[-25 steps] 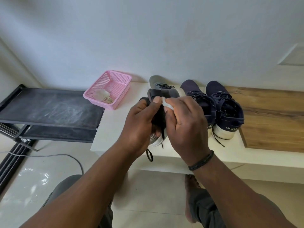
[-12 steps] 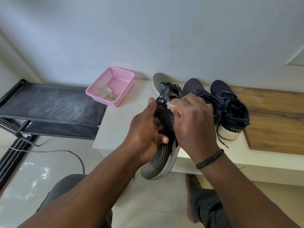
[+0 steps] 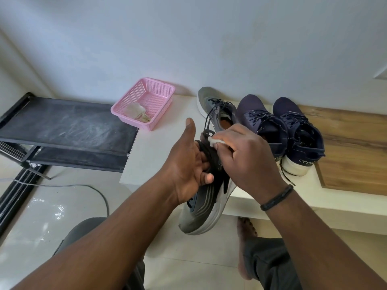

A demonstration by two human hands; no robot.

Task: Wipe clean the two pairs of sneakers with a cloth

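Left of the fingers, a pink plastic mesh basket (image 3: 144, 102) sits on the white bench (image 3: 152, 151). Between the hands, a grey knit sneaker with white sole (image 3: 204, 208) is gripped by the left hand (image 3: 189, 164), thumb raised, while the right hand (image 3: 249, 158) pinches a small white cloth (image 3: 213, 141) against its laces. Its grey mate (image 3: 213, 105) and the navy knit pair (image 3: 293, 132) wait beyond the fingers, so most wiping seems left.

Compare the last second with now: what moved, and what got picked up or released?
The grey sneaker tipped from bunched between the hands to hanging toe-down below the ledge. The left hand loosened, thumb now raised, fingers curled on the tongue. The right hand keeps pinching the white cloth at the laces. Unchanged: second grey sneaker, navy pair, pink basket.
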